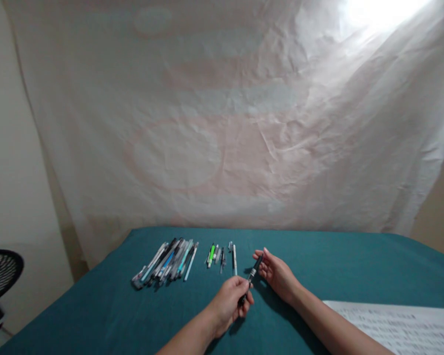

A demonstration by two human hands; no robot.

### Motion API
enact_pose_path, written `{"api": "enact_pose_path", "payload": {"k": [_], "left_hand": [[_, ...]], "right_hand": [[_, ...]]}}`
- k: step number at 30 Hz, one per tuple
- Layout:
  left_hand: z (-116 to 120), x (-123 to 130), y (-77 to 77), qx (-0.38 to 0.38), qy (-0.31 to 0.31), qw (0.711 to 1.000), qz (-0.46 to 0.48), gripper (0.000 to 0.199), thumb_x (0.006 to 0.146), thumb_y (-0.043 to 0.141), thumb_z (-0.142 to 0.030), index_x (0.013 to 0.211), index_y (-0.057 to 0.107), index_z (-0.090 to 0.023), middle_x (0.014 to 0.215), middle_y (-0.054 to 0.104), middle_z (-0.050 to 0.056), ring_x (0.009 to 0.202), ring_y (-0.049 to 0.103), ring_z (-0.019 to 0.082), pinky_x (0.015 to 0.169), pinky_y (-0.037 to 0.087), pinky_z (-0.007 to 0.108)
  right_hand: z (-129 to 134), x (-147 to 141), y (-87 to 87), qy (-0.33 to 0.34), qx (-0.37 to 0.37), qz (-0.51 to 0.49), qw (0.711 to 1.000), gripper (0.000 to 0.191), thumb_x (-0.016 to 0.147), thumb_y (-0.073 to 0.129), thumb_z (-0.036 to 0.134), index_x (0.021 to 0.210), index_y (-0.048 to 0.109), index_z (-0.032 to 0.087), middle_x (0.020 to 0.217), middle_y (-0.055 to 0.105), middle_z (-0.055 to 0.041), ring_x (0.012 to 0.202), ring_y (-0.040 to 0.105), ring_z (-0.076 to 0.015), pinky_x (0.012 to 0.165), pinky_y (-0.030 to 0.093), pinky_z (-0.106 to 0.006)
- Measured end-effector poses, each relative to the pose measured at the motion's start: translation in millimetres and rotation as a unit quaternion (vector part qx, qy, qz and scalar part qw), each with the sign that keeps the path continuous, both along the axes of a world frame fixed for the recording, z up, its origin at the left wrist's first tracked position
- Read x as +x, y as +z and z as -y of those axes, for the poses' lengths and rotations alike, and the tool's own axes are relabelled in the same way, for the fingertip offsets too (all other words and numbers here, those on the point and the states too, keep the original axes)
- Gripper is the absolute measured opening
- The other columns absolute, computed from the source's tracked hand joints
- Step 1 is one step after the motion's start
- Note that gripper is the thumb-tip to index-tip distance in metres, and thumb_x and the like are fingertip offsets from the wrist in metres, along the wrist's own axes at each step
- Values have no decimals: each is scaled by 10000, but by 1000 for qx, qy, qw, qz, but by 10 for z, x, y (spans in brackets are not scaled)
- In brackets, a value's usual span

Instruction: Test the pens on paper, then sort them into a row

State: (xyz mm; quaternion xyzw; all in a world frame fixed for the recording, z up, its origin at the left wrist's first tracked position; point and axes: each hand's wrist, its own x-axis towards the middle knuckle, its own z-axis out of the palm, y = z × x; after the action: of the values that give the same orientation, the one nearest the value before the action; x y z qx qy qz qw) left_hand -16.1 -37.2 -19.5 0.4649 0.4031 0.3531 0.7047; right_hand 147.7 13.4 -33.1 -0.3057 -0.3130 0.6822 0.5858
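Observation:
A dark pen (255, 268) slants between my two hands above the green cloth. My left hand (232, 301) grips its lower part between thumb and fingers. At the upper end, my right hand (276, 273) has its thumb and fingertips around the pen's tip. Just left of the pen lies a slim white and pale blue pen (234, 260), with a small clear cap (230, 246) beside its top. Farther left are a bright green pen (211, 256) and several small pen parts (222, 260). A large pile of pens (170, 261) lies at the left.
The green cloth (288, 330) covers the table. A printed paper sheet (403, 323) lies at the right front, partly beneath my right forearm. A black fan (2, 276) stands at the far left. A pale sheet (222, 123) hangs behind the table.

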Motion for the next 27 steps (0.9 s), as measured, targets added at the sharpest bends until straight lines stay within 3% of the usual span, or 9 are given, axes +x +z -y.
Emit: {"api": "enact_pose_path", "payload": {"k": [5, 14, 21, 27], "left_hand": [[2, 7, -4, 3, -8, 1000, -9, 296, 714, 533, -431, 794, 425, -167, 591, 523, -37, 398, 395, 35, 387, 204, 178], [5, -2, 5, 0, -12, 1000, 0, 331, 722, 512, -460, 836, 443, -156, 590, 522, -30, 400, 412, 46, 400, 224, 185], [1, -4, -4, 0, -15, 1000, -1, 306, 738, 500, -444, 831, 432, -160, 592, 525, -30, 403, 414, 45, 402, 225, 185], [-14, -10, -13, -5, -22, 1000, -7, 320, 734, 488, -458, 836, 419, -163, 591, 526, -31, 402, 419, 46, 392, 225, 182]], "right_hand": [[-9, -24, -36, -19, 24, -1, 1000, 210, 659, 678, 342, 642, 605, 146, 582, 579, 7, 501, 514, -71, 512, 447, -183], [9, 11, 2, 8, 6, -6, 1000, 221, 662, 676, 321, 792, 642, 146, 817, 658, -45, 510, 536, -70, 528, 457, -202], [-18, -16, -43, 4, 17, -14, 1000, 227, 640, 697, 334, 620, 571, 146, 530, 536, 30, 446, 470, -51, 470, 412, -170], [-20, 11, -69, 13, 21, -5, 1000, 210, 630, 708, 291, 753, 631, 140, 602, 565, 18, 467, 460, -45, 482, 418, -159]]}}
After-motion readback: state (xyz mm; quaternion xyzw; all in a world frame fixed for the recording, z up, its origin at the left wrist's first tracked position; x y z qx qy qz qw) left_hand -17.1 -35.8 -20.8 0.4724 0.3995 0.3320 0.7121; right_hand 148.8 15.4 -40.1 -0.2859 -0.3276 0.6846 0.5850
